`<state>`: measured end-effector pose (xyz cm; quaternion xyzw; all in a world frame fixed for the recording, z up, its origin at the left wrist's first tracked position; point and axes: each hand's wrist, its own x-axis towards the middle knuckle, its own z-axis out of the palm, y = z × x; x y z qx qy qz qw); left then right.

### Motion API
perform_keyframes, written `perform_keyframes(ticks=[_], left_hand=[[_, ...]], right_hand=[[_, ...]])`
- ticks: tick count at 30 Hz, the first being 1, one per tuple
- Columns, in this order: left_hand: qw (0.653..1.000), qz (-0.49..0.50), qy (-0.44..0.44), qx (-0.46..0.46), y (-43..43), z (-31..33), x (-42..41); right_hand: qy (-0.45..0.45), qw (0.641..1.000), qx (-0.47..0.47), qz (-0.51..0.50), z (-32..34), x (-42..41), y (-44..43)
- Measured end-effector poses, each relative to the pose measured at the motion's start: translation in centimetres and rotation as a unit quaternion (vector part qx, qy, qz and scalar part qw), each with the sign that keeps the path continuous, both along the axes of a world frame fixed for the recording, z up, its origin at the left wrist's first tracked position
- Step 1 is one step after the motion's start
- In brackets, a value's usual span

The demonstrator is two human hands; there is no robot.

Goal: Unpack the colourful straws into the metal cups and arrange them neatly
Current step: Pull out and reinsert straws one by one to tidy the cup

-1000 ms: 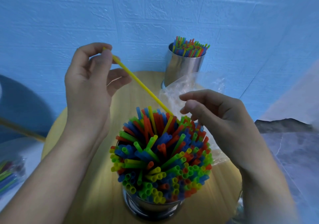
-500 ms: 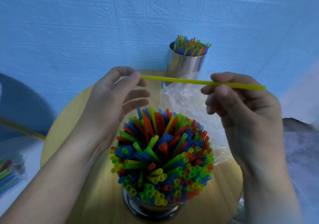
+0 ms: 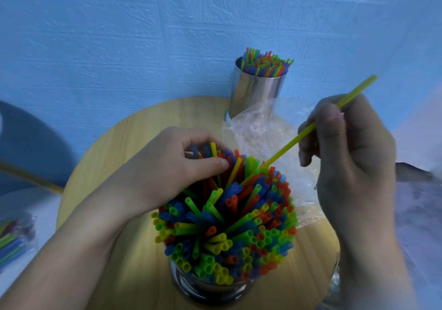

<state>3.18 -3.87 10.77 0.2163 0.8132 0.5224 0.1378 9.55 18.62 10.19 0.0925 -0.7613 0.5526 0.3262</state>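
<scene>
A metal cup (image 3: 210, 288) at the table's near edge is packed with colourful straws (image 3: 227, 223) that fan outward. My right hand (image 3: 346, 156) pinches a single yellow straw (image 3: 318, 123), tilted with its lower end touching the bundle's far side. My left hand (image 3: 177, 166) reaches into the far-left part of the bundle, its fingers curled round several straws there. A second metal cup (image 3: 256, 92), filled with upright straws, stands at the back by the wall.
A crumpled clear plastic bag (image 3: 267, 137) lies on the round wooden table (image 3: 134, 142) between the two cups. A packet of more straws (image 3: 12, 240) lies low at the far left. A blue wall rises right behind the table.
My left hand let go of the yellow straw and dropped into the near cup's bundle. My right hand kept the straw and tilted its lower end down to the bundle.
</scene>
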Motion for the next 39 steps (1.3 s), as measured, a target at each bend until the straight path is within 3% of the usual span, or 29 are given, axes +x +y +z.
perform_keyframes(ticks=[16,21,28,36,39], left_hand=[[0.993,0.002,0.108,0.041,0.5,0.1,-0.2],[0.982,0.005,0.148,0.114,0.8,0.5,-0.3],[0.927,0.142,0.172,0.301,0.2,1.0,-0.9],[0.865,0.258,0.112,0.415,-0.9,0.5,-2.1],[0.839,0.278,0.044,0.466,-1.2,-0.2,-2.4]], right_hand=[[-0.096,0.994,0.011,0.044,-0.3,0.4,-2.4],[-0.111,0.99,0.078,0.028,-0.7,0.5,-2.1],[-0.148,0.982,0.104,0.046,-0.9,0.2,-1.9],[-0.155,0.982,0.078,0.077,-0.7,0.1,-1.5],[-0.143,0.985,0.059,0.082,-0.7,0.2,-1.5]])
